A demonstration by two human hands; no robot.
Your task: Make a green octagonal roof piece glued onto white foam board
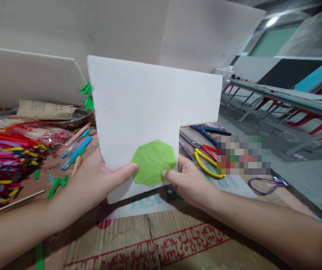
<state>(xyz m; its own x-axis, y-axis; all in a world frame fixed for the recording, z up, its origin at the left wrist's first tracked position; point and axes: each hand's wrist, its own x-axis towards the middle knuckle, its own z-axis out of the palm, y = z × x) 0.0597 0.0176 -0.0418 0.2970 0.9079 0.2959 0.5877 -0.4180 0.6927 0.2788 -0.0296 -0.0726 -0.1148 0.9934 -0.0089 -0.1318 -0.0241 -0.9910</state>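
Upright in front of me stands a white foam board [138, 105], wide at the top with a notch cut from its lower right. A light green, many-sided paper piece [153, 163] lies flat against its lower part. My left hand [106, 170] grips the board's left edge, its thumb touching the green piece's left side. On the right edge, my right hand [184, 174] holds the board with its thumb pressed on the green piece. The other fingers of both hands are mostly hidden behind the board. Green fringed bits [87, 98] stick out past its left edge.
Bundles of coloured fuzzy sticks [9, 165] lie at left, near a blue marker [77, 153] and a thin wooden stick [18, 201]. Yellow-and-red-handled scissors [205, 157] and dark blue pliers [210, 133] lie at right. Large white boards [26, 75] stand behind.
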